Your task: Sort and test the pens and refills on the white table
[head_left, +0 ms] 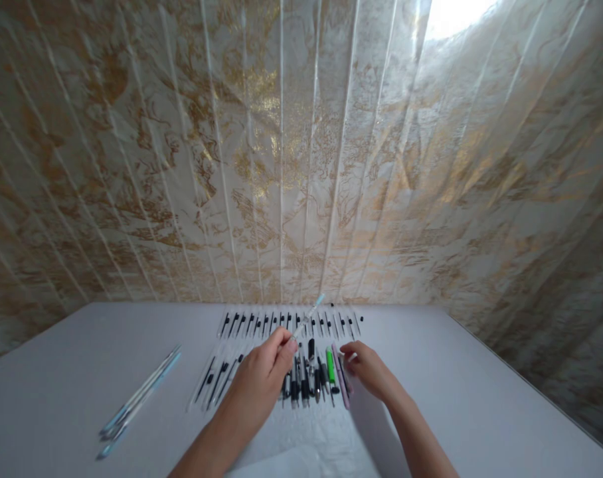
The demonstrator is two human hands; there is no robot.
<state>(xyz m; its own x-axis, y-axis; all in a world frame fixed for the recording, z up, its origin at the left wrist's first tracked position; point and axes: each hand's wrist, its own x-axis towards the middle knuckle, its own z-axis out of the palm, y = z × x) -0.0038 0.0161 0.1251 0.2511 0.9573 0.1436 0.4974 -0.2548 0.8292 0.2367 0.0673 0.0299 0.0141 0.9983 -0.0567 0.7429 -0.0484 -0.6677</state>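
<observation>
The fingers of the left hand [266, 368] pinch a slender clear pen [307, 320]; its long axis slants forward and to the right, pale blue end foremost. The fingers of the right hand [368, 372] are partly curled; whether they grip anything cannot be determined. The pink pen [340, 374] lies immediately left of them on the table [481, 398], long axis running roughly away from the person. The right hand is the nearer to it. Adjacent on its left: a green pen [330, 366].

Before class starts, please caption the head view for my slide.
Left hand holds a slim blue-tipped stick; right hand beside a pink pen.
</observation>
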